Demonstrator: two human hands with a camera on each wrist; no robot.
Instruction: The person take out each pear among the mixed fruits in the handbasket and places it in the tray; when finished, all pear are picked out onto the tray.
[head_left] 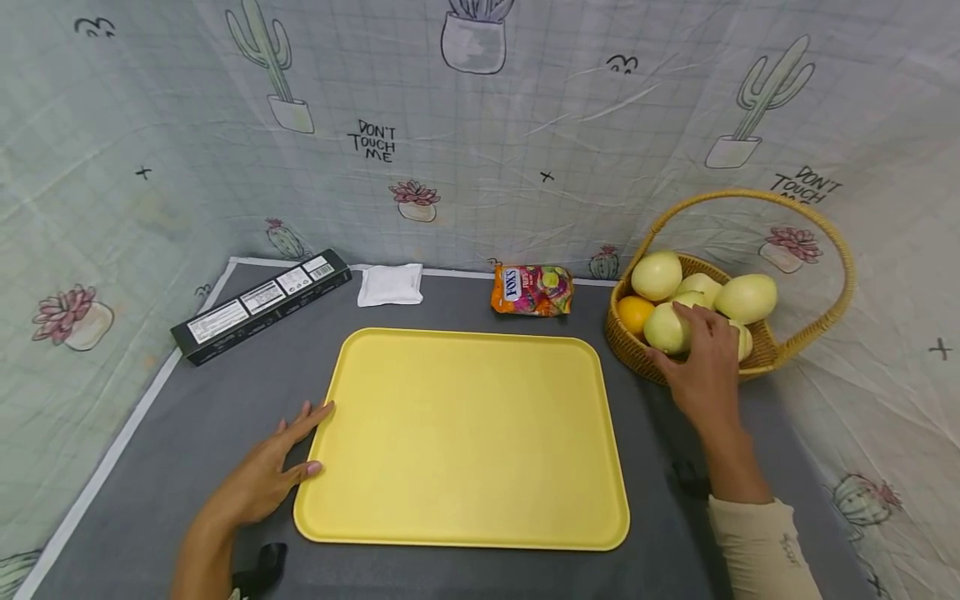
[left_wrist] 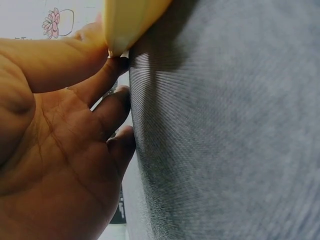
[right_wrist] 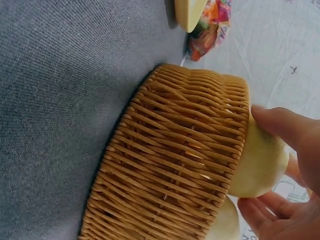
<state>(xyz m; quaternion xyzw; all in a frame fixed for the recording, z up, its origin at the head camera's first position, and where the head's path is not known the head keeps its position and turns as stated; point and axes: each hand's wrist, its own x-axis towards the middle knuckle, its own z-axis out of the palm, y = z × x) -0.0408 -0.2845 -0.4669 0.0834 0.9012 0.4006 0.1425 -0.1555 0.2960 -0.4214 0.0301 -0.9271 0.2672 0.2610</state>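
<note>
My right hand [head_left: 707, 362] reaches into a wicker basket [head_left: 628, 350] at the right and grips a round pale green fruit [head_left: 664, 330] between thumb and fingers. In the right wrist view that fruit [right_wrist: 264, 160] sits at the basket's rim, the thumb on one side and the fingers on the other. Several more pale green fruits [head_left: 746, 298] and an orange [head_left: 634, 313] lie in the basket. My left hand [head_left: 258, 475] rests at the left edge of a yellow tray [head_left: 465, 437], its fingers extended and touching the rim.
Behind the tray are an orange Fox's candy packet [head_left: 532, 290], a white packet [head_left: 390, 285] and a long black box [head_left: 261, 307] at the left. The basket's tall handle [head_left: 840, 250] arches over its right side. A printed cloth [head_left: 480, 133] hangs behind the grey table.
</note>
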